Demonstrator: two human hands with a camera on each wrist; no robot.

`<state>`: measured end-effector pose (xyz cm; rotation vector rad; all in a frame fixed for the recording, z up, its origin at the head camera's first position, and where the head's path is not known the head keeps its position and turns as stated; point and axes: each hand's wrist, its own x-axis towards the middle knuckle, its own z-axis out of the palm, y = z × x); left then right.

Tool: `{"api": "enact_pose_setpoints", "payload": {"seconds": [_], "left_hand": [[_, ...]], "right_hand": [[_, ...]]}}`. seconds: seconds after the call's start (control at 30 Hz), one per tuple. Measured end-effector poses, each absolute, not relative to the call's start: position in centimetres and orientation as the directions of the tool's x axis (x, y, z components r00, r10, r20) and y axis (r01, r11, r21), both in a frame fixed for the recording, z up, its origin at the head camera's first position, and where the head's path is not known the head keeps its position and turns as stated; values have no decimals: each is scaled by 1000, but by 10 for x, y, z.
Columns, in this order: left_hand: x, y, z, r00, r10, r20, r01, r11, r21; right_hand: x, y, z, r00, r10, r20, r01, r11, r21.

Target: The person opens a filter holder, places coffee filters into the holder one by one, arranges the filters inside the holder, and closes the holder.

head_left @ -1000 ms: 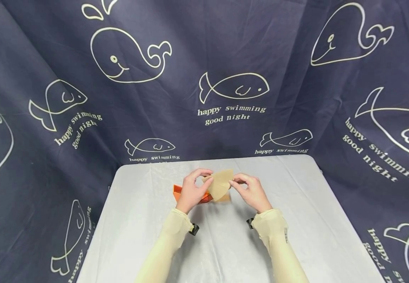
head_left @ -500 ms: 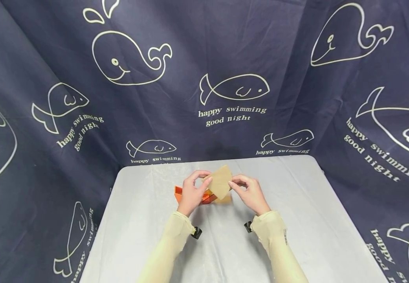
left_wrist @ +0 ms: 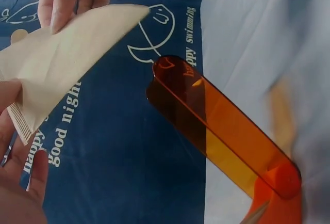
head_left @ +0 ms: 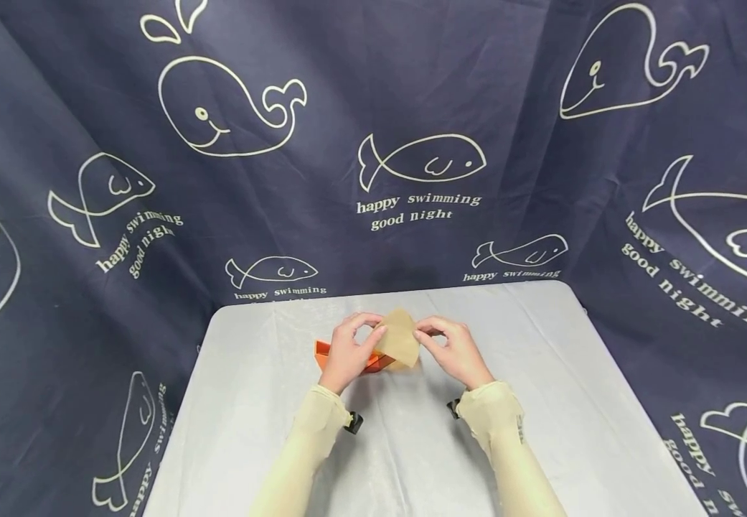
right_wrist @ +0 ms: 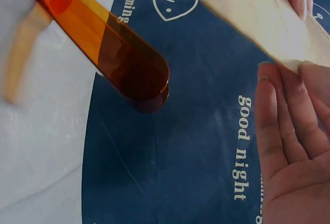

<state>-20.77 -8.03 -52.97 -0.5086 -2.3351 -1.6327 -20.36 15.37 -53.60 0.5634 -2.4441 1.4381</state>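
A tan paper coffee filter (head_left: 399,337) with a crimped seam is held up between both hands over the table. My left hand (head_left: 349,348) pinches its left side, the thumb (left_wrist: 7,94) on the near face and the fingers behind. At the opposite edge, my right hand (head_left: 453,348) pinches the paper between thumb and fingertips; the right wrist view shows its other fingers (right_wrist: 294,115) extended below the filter. Beneath and behind the left hand stands a see-through amber holder (left_wrist: 227,126) with an orange base (left_wrist: 278,198), partly covered by that hand in the head view.
The white-covered table (head_left: 541,445) has a dark blue curtain (head_left: 425,86) with fish and whale drawings around it. A blurred tan piece (right_wrist: 23,53) lies beside the holder. Black wrist cameras (head_left: 353,422) sit at both cuffs.
The coffee filter has been turned between the hands, and its upper corner no longer points up to the right. Both hands keep their pinch and have shifted only slightly.
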Motion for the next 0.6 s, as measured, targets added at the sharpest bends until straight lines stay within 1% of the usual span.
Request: {"api": "enact_pose_setpoints", "payload": {"seconds": [0.2,0.37,0.47,0.6], "left_hand": [[-208,-82,-528,-920,85,382,391,240,888],[-208,-83,-528,-920,82,383,391,213,895],[-208,-84,-528,-911,93,401,412,214,886],[-209,-85,-526,-894,114,433,448,253,858]], "right_hand": [[-204,149,-535,-900,-194,391,-437,413,-799],[-205,151,-532,-889,-204,410,-458,435,-775],[-205,154,-531,-880,-216,422,-474,456,-753],[-205,157,-530,-878,-243,413,-479,466,-745]]}}
